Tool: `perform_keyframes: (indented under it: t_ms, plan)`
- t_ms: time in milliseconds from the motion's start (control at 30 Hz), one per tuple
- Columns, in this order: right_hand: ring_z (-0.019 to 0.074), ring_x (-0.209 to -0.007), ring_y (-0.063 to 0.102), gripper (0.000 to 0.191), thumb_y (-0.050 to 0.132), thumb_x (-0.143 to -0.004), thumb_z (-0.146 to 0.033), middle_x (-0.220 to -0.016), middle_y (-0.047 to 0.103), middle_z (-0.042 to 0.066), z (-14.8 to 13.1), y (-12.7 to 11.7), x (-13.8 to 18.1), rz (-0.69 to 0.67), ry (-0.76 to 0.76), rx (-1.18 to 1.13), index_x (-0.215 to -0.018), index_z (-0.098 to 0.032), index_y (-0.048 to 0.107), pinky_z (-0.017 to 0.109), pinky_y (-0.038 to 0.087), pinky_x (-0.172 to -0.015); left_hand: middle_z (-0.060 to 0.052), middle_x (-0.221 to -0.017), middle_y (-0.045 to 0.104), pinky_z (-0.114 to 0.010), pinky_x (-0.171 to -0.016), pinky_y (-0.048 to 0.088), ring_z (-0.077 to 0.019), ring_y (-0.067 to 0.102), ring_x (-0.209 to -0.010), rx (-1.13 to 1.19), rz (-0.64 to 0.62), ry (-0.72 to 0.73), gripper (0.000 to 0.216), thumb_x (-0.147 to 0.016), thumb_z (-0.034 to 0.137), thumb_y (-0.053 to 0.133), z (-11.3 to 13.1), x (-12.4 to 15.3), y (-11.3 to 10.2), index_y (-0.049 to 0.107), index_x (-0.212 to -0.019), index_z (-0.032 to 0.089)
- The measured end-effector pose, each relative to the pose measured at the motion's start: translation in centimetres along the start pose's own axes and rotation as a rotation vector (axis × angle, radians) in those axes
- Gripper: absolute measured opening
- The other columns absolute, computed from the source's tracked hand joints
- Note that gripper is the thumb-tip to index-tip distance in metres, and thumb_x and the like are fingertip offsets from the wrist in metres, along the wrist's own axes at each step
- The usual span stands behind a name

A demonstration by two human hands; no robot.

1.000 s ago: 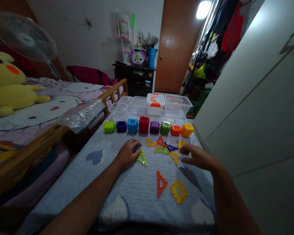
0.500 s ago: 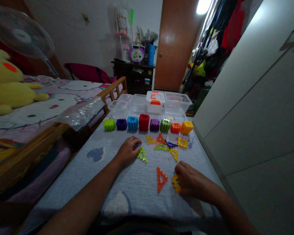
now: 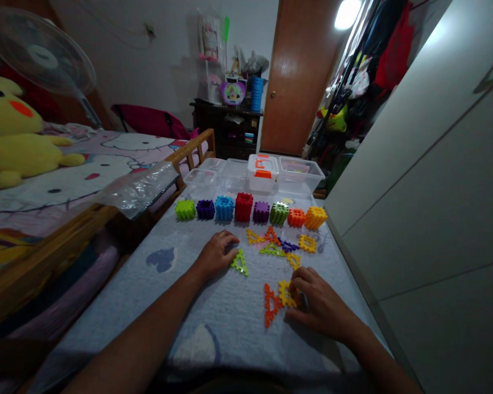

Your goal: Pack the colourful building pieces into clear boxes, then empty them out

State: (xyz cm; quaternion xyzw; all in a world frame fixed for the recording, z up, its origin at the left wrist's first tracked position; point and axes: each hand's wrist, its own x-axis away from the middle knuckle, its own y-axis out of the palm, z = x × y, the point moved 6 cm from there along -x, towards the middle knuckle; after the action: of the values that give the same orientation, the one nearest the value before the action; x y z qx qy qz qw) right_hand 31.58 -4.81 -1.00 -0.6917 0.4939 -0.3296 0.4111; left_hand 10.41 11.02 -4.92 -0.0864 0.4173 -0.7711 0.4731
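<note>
My right hand (image 3: 315, 302) is closed on a yellow square plastic piece (image 3: 286, 294), holding it against an orange triangle piece (image 3: 270, 304) on the pale blue blanket (image 3: 213, 317). My left hand (image 3: 216, 253) rests curled on the blanket, its fingertips touching a light green triangle piece (image 3: 239, 262). Beyond the hands lies a small pile of flat pieces (image 3: 280, 245) in yellow, orange, green and purple. Behind that stands a row of several coloured cubes (image 3: 250, 210).
Clear plastic boxes (image 3: 299, 174) and a white box with orange latch (image 3: 262, 172) stand at the far end. A bed with wooden rail (image 3: 181, 158) and a yellow plush toy (image 3: 20, 142) lies left. A white wardrobe (image 3: 427, 164) runs along the right.
My right hand drew back from the pile to the yellow square piece, took hold of it and slid it left against the orange triangle. My left hand stayed by the green triangle.
</note>
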Motion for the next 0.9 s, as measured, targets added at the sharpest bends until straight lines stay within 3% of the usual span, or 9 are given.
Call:
perform_keyframes:
  t_ms: [300,400,533,667,900]
  plan:
    - [0.026,-0.106,0.051,0.043,0.071,-0.071,-0.024,-0.114,0.057,0.01,0.1,0.7,-0.9,-0.082,0.051,-0.036,-0.112,-0.021,0.059,0.039,0.043,-0.093,-0.008,-0.102,0.064,-0.04,-0.094,0.046,-0.0236,0.059,-0.1,0.006,0.0,-0.003,0.021,-0.078,0.024,0.059,0.0,0.0,-0.1,0.068,-0.096,0.019]
    - [0.0274,-0.114,0.049,0.051,0.07,-0.074,-0.026,-0.124,0.055,0.012,2.3,-1.3,-1.6,0.038,0.06,-0.009,-0.122,-0.02,0.057,0.042,0.04,-0.1,-0.008,-0.102,0.064,-0.04,-0.093,0.046,-0.0239,0.059,-0.1,0.009,0.005,-0.007,0.02,-0.078,0.024,0.059,-0.1,0.0,-0.1,0.068,-0.095,0.018]
    - [0.0299,-0.113,0.052,0.048,0.07,-0.075,-0.031,-0.121,0.057,0.013,8.2,-5.6,-3.8,0.282,0.215,0.13,-0.12,-0.018,0.06,0.046,0.04,-0.1,-0.009,-0.103,0.063,-0.04,-0.095,0.046,-0.0244,0.058,-0.102,0.015,-0.009,-0.008,0.022,-0.08,0.026,0.058,-0.2,0.0,0.1,0.068,-0.097,0.017]
    - [0.0282,-0.106,0.057,0.052,0.074,-0.071,-0.035,-0.112,0.061,0.013,12.3,-6.1,-6.4,0.192,0.292,0.182,-0.118,-0.015,0.064,0.041,0.044,-0.094,-0.009,-0.103,0.063,-0.041,-0.096,0.045,-0.0245,0.057,-0.103,0.016,-0.014,-0.006,0.022,-0.081,0.026,0.057,-0.2,0.0,0.1,0.067,-0.099,0.017]
    - [0.0264,-0.106,0.057,0.054,0.072,-0.071,-0.037,-0.115,0.062,0.013,13.2,-4.4,-7.2,0.101,0.293,0.196,-0.12,-0.015,0.063,0.036,0.045,-0.091,-0.008,-0.101,0.065,-0.04,-0.094,0.047,-0.0238,0.059,-0.1,0.034,-0.008,-0.002,0.021,-0.078,0.024,0.057,-0.1,-0.1,-0.1,0.067,-0.096,0.019]
